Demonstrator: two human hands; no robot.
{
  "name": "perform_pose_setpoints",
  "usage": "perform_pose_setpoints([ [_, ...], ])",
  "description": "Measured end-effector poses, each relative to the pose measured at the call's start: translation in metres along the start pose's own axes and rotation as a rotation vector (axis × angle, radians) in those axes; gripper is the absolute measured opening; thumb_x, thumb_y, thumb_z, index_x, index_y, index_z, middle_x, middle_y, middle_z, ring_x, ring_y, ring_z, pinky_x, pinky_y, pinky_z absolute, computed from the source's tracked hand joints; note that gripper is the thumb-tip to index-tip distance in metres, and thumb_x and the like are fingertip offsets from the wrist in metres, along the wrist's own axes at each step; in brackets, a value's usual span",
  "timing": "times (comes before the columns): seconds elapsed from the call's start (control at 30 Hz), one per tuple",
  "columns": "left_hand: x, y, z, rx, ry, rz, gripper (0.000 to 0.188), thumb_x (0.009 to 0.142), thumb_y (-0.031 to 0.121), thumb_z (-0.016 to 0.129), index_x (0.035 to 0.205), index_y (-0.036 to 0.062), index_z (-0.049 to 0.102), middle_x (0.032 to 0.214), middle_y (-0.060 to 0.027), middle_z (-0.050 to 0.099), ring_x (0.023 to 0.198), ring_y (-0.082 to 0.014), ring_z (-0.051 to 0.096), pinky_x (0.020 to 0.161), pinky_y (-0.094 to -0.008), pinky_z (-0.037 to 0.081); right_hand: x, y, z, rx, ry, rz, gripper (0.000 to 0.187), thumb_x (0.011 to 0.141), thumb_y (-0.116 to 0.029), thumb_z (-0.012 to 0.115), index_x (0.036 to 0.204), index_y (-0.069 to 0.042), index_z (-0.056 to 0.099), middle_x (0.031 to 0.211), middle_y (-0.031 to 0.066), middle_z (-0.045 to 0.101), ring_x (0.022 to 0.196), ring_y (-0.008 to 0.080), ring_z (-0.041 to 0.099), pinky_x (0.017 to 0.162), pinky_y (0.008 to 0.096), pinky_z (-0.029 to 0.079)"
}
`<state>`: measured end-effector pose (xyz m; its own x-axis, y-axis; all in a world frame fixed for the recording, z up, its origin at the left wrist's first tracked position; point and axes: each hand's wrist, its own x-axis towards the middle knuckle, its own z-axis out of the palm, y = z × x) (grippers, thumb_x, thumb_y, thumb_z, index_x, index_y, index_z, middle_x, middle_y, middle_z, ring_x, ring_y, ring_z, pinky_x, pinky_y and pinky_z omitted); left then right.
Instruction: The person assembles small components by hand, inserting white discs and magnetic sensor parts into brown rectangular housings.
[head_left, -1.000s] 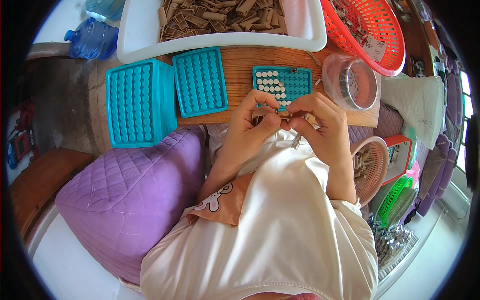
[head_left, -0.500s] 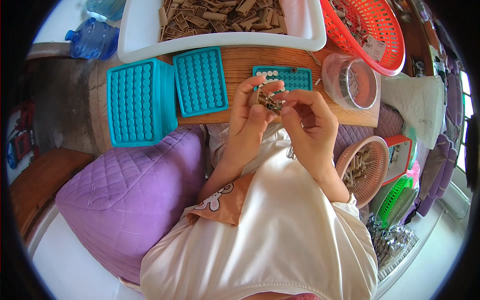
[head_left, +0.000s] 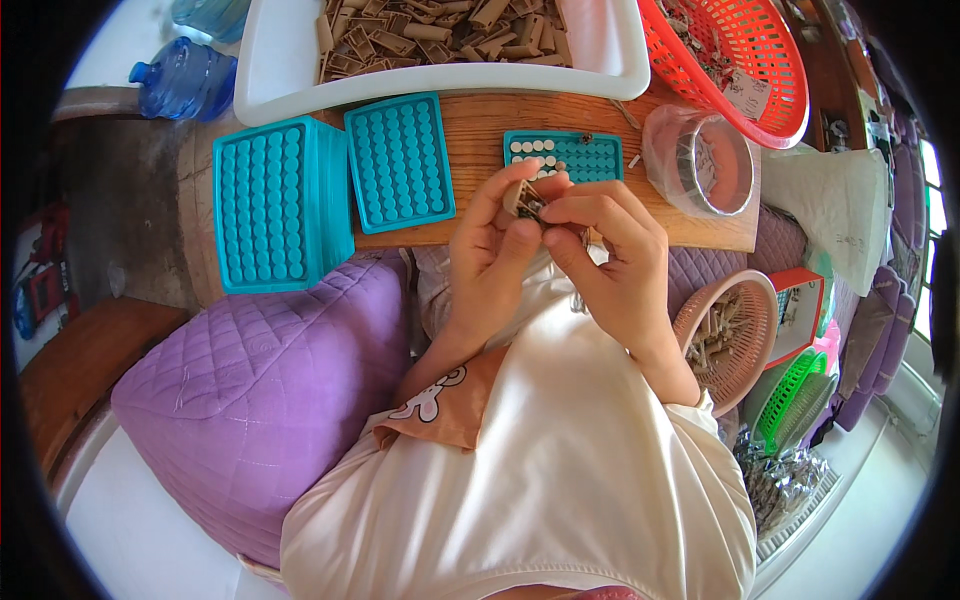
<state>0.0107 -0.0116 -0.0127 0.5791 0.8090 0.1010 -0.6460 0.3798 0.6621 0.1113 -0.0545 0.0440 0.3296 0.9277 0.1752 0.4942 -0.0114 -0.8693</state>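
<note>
Premises: a small home workshop for hand assembly, set up in a living space. Evidence follows. A narrow wooden desk (head_left: 480, 130) carries teal moulded trays (head_left: 270, 205) with rows of round pockets, one at the right part-filled with white pieces. At the far edge stands a white tub (head_left: 440, 80) full of brown parts, and at the far right corner a red basket (head_left: 760, 60) of more parts. A clear tub (head_left: 705, 165) sits at the right edge. Pink (head_left: 730, 340) and green baskets (head_left: 790, 405) stand beside the desk. Domestic signs: a purple quilted cushion (head_left: 250, 400) and water bottles (head_left: 185, 80) on the floor.
</note>
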Motion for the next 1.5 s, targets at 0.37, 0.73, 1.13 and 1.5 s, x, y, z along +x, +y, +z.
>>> perform_pose_setpoints([
  [0.37,-0.001,0.010,0.001,0.041,0.185,-0.079,0.032,0.089,0.023,0.036,0.117,0.0075,0.033,0.109,-0.0117,0.051,0.085,-0.0118,0.055,0.061,-0.0175,0.042,-0.001,0.000,-0.001,-0.056,-0.053,0.037,0.022,0.067,0.006,0.059,0.087,-0.002,0.053,0.080,0.0099,0.050,0.067,0.0204,0.057,0.057,0.0275,0.047],
  [0.73,0.006,0.022,-0.005,-0.353,0.306,-0.159,0.029,0.090,0.018,0.033,0.116,0.0060,0.033,0.112,-0.0158,0.047,0.091,-0.0254,0.056,0.070,-0.0318,0.052,-0.008,0.010,0.018,0.083,0.044,0.100,0.036,0.065,0.010,0.055,0.098,-0.004,0.050,0.082,0.0099,0.050,0.067,0.0208,0.056,0.058,0.0281,0.047],
  [1.13,0.007,0.013,0.002,-0.176,0.276,-0.186,0.029,0.089,0.016,0.036,0.116,0.0042,0.035,0.114,-0.0144,0.046,0.102,-0.0221,0.048,0.085,-0.0328,0.043,0.002,0.023,0.017,0.177,0.139,0.052,0.034,0.063,0.008,0.055,0.096,-0.001,0.052,0.085,0.0091,0.053,0.074,0.0177,0.055,0.068,0.0263,0.045],
  [1.5,0.009,-0.002,-0.006,0.870,0.073,0.140,0.032,0.084,0.008,0.046,0.115,0.0011,0.042,0.106,-0.0108,0.053,0.090,-0.0155,0.053,0.076,-0.0236,0.041,0.009,0.041,0.012,0.298,-0.017,0.308,0.030,0.067,0.006,0.058,0.093,-0.001,0.044,0.082,0.0070,0.055,0.075,0.0116,0.054,0.070,0.0226,0.045],
])
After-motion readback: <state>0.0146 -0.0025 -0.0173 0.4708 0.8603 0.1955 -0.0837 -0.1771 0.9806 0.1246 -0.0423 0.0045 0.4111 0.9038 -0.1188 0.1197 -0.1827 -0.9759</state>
